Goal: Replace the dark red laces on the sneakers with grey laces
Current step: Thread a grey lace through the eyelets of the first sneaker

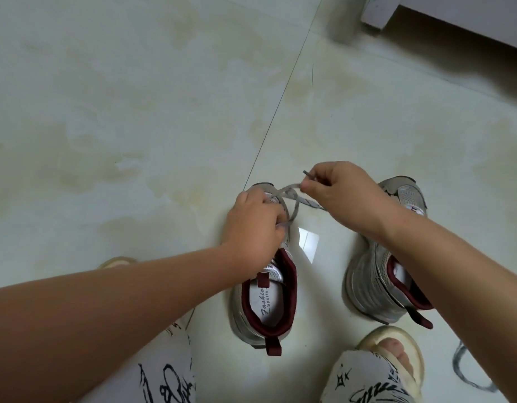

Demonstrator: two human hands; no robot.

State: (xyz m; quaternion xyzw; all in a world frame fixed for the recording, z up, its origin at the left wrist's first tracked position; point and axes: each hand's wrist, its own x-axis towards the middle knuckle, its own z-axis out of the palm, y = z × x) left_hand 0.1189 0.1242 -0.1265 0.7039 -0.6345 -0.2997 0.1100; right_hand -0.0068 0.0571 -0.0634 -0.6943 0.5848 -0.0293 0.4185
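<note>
Two grey sneakers with dark red collars stand on the tiled floor. My left hand [256, 221] lies over the front of the left sneaker [266, 303], its fingers curled round a grey lace [293, 203] at the eyelets. My right hand [343, 189] pinches the same lace near its dark tip, just above and right of the shoe's toe. The lace crosses itself between both hands. Behind my right forearm stands the right sneaker [373, 282], no lace showing on it. No dark red lace is in view.
A second grey lace [466, 370] lies loose on the floor at the lower right. My feet wear cream sandals [397, 341], with patterned white trousers below. A white furniture leg [376, 13] stands at the top right.
</note>
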